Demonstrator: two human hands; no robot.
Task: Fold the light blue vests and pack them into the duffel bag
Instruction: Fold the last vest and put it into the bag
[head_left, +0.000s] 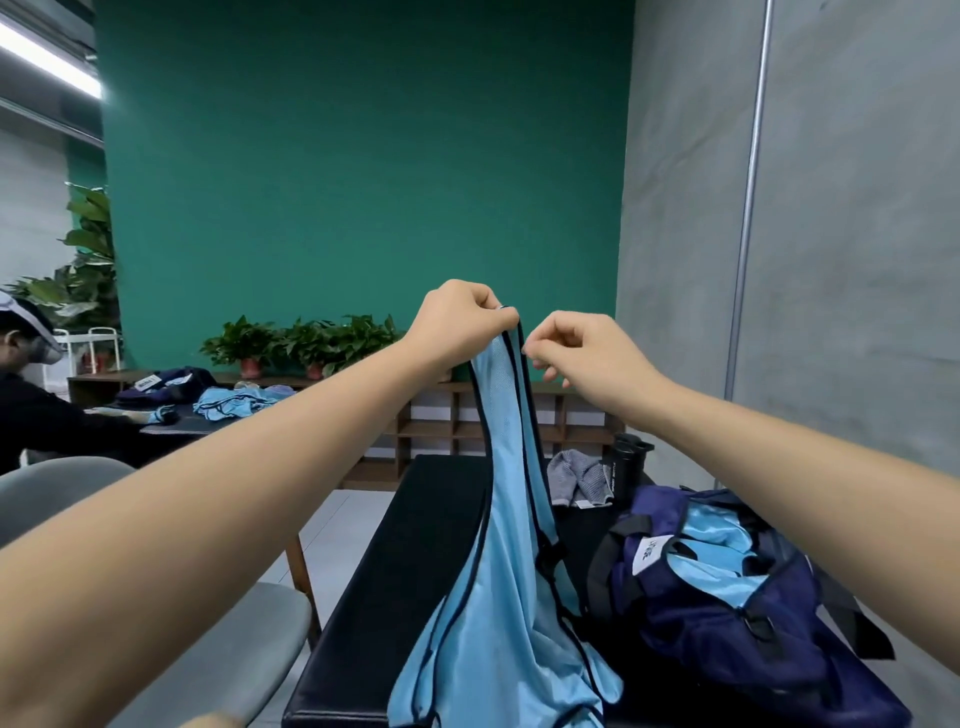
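A light blue mesh vest (504, 597), dark-piped, is held upright by its strap (511, 358), which is pinched in the left hand (457, 322). Its hem is pooled on the black table (405, 571). The right hand (576, 348) is curled at the strap; a grip cannot be confirmed. A soft navy duffel bag (727, 634) lies to the right.

Thin, finely meshed light blue cloth with a faint sheen and dark fabric trim makes up the vest (498, 571). The duffel bag (691, 639) is matt navy woven cloth, the table (415, 545) smooth black, the shelf (426, 428) brown wood, the wall (857, 260) rough grey, and the pole (748, 234) shiny metal.
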